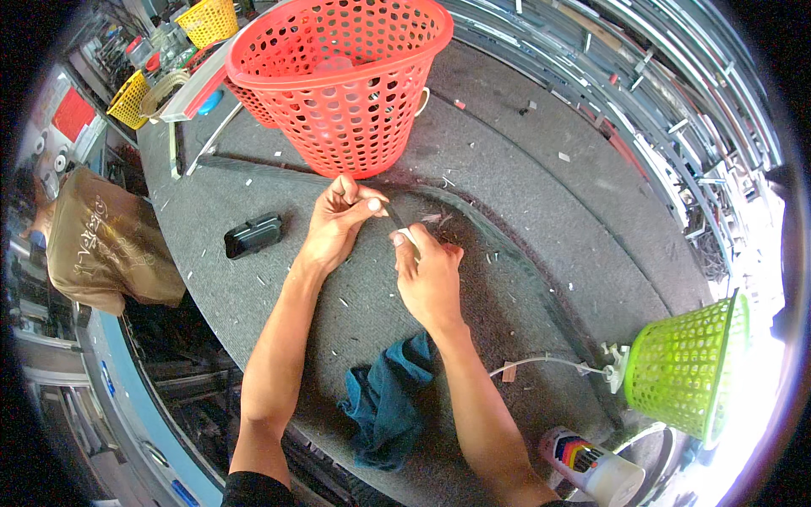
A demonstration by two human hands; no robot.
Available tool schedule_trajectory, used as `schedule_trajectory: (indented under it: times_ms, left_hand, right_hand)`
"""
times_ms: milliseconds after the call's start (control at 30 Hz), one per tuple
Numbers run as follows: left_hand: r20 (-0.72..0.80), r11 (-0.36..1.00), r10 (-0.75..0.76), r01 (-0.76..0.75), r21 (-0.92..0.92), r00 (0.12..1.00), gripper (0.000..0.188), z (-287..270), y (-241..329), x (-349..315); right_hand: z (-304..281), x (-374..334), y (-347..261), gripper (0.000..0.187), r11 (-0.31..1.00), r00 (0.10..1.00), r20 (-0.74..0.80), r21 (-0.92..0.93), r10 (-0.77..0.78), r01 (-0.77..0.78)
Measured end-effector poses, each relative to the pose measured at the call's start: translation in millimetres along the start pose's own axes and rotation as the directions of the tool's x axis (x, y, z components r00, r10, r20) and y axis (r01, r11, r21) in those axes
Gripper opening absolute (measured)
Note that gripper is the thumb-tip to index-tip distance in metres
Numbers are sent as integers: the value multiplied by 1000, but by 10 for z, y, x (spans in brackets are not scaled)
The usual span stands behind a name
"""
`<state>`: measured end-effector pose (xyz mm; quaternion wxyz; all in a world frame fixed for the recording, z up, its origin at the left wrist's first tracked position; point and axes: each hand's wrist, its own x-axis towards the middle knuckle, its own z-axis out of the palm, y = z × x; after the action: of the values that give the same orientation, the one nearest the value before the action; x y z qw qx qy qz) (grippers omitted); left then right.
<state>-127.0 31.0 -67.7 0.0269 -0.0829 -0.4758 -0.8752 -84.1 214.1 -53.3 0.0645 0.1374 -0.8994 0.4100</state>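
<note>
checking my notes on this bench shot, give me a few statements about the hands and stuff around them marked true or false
1. Both hands pinch one small dark strip between them. True: the left hand and right hand meet on the small dark strip.
2. The red basket stands just beyond the hands. True.
3. The teal cloth lies inside the green basket. False: it lies on the grey bench between the forearms.
4. The black block is in the left hand. False: it lies on the bench, apart from that hand.
5. The spray can stands upright beside the red basket. False: it lies near the green basket.
</note>
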Motion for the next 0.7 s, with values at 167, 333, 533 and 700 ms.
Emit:
schedule_trajectory:
  times_ms: [167, 333, 533, 700]
  left_hand:
    - [-11, 998, -51, 51, -23, 999, 19, -10, 8, -16]
    - [-23, 999, -44, 45, 28, 999, 21, -6, -8, -7]
    - [-27, 997, -57, 59, 47, 998, 25, -15, -22, -18]
    - [-2, 998, -42, 42, 44, 999, 28, -19, -30, -23]
  right_hand:
    - [70, -10, -5, 15, 995, 996, -92, 95, -16, 25]
    - [58, 1, 7, 15, 992, 998, -65, 129, 3, 5]
    - [59, 13, -7, 14, 992, 997, -78, 124, 3, 7]
    - [43, 0, -26, 13, 998, 998, -59, 56, -24, 27]
